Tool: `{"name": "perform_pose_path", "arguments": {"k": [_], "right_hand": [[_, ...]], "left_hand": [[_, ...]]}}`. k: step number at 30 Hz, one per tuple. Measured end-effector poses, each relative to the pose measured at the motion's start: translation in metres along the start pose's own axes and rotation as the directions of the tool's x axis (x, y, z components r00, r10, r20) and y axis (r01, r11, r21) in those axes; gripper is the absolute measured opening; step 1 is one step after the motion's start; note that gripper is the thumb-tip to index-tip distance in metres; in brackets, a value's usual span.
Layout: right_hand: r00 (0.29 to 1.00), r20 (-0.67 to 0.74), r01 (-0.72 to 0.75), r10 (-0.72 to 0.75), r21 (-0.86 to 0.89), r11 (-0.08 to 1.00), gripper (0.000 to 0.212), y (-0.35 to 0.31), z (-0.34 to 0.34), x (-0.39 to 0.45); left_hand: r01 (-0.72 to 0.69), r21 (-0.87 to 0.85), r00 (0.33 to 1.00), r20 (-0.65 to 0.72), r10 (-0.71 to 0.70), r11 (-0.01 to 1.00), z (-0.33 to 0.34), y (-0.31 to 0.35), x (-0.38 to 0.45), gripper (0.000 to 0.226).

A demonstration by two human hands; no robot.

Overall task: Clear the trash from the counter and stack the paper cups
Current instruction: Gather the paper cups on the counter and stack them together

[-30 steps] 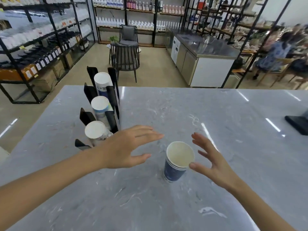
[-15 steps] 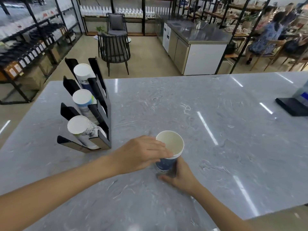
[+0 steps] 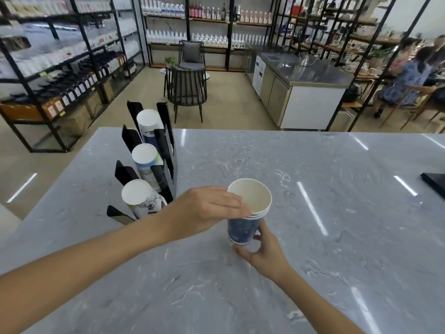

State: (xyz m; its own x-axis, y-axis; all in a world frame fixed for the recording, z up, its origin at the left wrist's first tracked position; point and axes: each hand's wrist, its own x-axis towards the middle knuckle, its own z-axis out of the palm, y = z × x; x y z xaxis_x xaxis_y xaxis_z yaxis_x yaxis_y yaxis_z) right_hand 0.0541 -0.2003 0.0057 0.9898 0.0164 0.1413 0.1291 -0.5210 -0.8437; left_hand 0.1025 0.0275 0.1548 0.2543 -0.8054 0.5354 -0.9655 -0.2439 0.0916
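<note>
Grey counter [image 3: 313, 237] shows no loose trash we can see. Black rack [image 3: 166, 150] at left holds three cup rows; we judge stacking near done. Blue cups [image 3: 244, 227] nested upright mid-counter, three white rims showing. Our left hand [image 3: 204, 209] grips rims, fingers together; right hand [image 3: 263, 254] pinches base.

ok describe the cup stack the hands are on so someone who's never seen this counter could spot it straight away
On the grey marble counter, look right of the black cup rack holding three leaning rows of cups. There the nested blue cups stand upright, the left hand at the rim and the right hand at the base. Unlike the racked cups, they stand free with the open white mouth facing up.
</note>
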Motion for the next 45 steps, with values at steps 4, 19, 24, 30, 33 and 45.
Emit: {"name": "perform_pose_path", "arguments": {"k": [4,19,24,30,33,45], "right_hand": [[0.998,0.010,0.060,-0.060,0.009,0.998,0.075,-0.035,-0.003,0.026],[0.957,-0.066,0.289,-0.282,0.177,0.941,0.074,-0.138,-0.008,0.102],[0.939,-0.209,0.325,-0.273,0.282,0.903,0.072,-0.176,-0.016,0.124],[0.888,-0.273,0.451,-0.370,0.362,0.816,0.071,-0.237,-0.029,0.154],[0.856,-0.270,0.515,-0.441,0.359,0.779,0.064,-0.267,-0.027,0.168],[0.766,-0.094,0.637,-0.636,-0.014,0.770,0.066,-0.311,0.005,0.229]], "left_hand": [[0.034,0.036,0.999,-0.026,-0.033,0.999,-0.029,-0.013,0.004,0.035],[0.384,0.215,0.901,-0.299,-0.314,0.898,-0.146,-0.068,-0.011,0.045],[0.511,0.108,0.840,-0.275,-0.468,0.853,-0.172,-0.105,-0.027,0.070],[0.631,0.070,0.754,-0.292,-0.589,0.773,-0.168,-0.128,-0.034,0.082],[0.677,-0.083,0.678,-0.316,-0.664,0.731,-0.163,-0.130,-0.030,0.083],[0.678,-0.465,0.600,-0.099,-0.794,0.570,-0.153,-0.151,-0.033,0.080]]}}
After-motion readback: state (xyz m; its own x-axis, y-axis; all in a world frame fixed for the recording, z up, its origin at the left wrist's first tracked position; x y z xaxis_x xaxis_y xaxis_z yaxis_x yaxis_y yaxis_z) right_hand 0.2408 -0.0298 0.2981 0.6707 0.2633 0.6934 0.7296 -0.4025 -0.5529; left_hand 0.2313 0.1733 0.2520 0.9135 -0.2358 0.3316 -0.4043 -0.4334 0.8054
